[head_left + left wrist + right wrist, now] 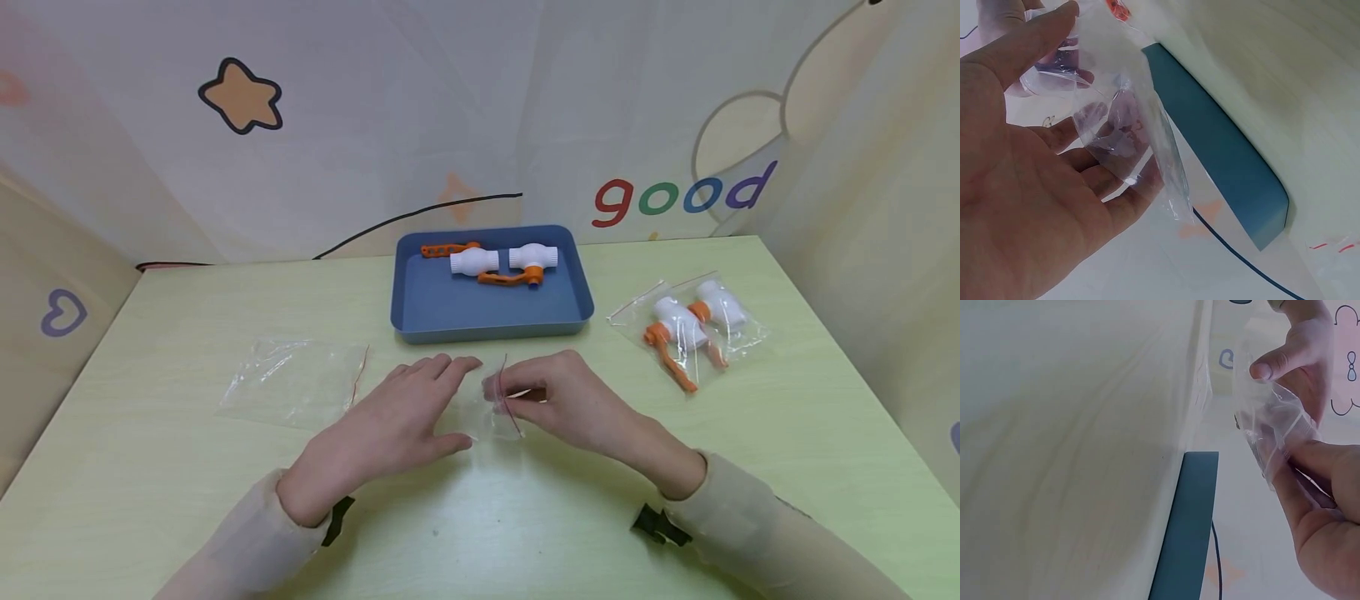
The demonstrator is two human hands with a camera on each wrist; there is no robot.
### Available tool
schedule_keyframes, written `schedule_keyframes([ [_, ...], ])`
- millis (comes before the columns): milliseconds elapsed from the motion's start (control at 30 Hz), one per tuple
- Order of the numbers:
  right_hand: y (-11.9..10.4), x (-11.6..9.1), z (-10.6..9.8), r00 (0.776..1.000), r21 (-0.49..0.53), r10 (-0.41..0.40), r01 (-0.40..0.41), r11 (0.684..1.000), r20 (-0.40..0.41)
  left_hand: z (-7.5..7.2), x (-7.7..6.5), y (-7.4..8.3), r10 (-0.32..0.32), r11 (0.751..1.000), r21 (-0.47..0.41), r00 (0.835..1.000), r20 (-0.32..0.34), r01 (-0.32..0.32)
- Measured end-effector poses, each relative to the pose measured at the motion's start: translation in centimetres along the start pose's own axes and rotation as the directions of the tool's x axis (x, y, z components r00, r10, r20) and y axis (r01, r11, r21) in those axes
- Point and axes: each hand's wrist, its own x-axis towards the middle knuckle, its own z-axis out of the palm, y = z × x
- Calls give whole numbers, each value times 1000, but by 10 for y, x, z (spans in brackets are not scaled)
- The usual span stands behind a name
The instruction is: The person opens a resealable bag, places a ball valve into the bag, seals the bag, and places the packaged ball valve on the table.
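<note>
Between my two hands, near the middle of the table, is a small clear zip-lock bag (487, 412) with a red line along its mouth. My right hand (577, 404) holds it at that mouth, thumb and fingertips bent close together at the red line. On the other side my left hand (397, 417) is spread, thumb apart from the fingers. The left wrist view has the crumpled bag (1125, 125) in front of the left fingers. In the right wrist view the left thumb (1263, 370) overlaps the plastic. Nothing shows inside the bag.
A blue tray (487, 321) behind the hands holds white valves with orange handles (475, 262). Two bagged valves (678, 321) lie at the right. Another clear bag (292, 383) lies flat at the left. A printed curtain (420, 108) hangs behind the table.
</note>
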Motion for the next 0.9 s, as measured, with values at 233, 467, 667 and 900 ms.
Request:
schedule_keyframes([
  [233, 0, 1, 1, 1000, 11, -6, 6, 1000, 13, -1, 0, 1, 3, 1000, -12, 1000, -8, -4],
  [467, -1, 0, 1, 1000, 36, -4, 3, 999, 15, -1, 0, -1, 8, 999, -33, 1000, -11, -9],
  [667, 0, 0, 0, 1000, 45, 15, -16, 999, 15, 0, -1, -3, 12, 999, -45, 1000, -15, -12],
  [900, 0, -2, -1, 999, 43, 35, -36, 998, 20, -1, -2, -6, -32, 999, -36, 999, 20, 33],
])
